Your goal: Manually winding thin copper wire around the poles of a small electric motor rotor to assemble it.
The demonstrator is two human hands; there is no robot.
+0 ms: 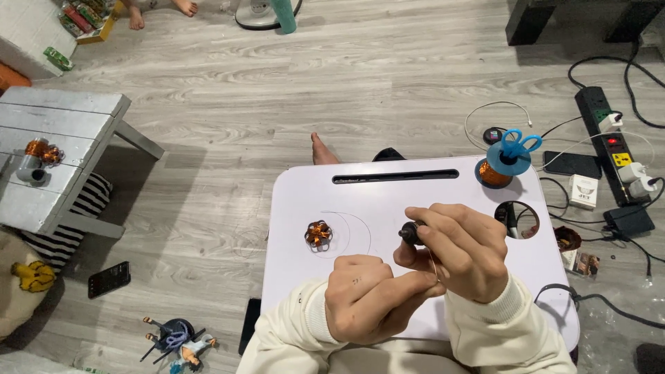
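While held above white lap desk (pixel 388 201), small dark round motor part (pixel 410 233) w/ short shaft pointing left, pinched in right hand (pixel 463 251), fingers closed round it. Dark, stubby, mostly hidden by fingers. Left hand (pixel 367 296) curled shut just below, touching right; held thing, if any, can't tell. Thin wire loop curving on desk nr copper-wound star-shaped coil (pixel 318 233), well left of hands. Copper wire spool (pixel 494 173) at far corner, blue-handled scissors (pixel 516 144) on top.

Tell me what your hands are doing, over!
Right hand grips small dark motor part. Left hand pinches thin wire. Copper-wound coil lies apart on white table.
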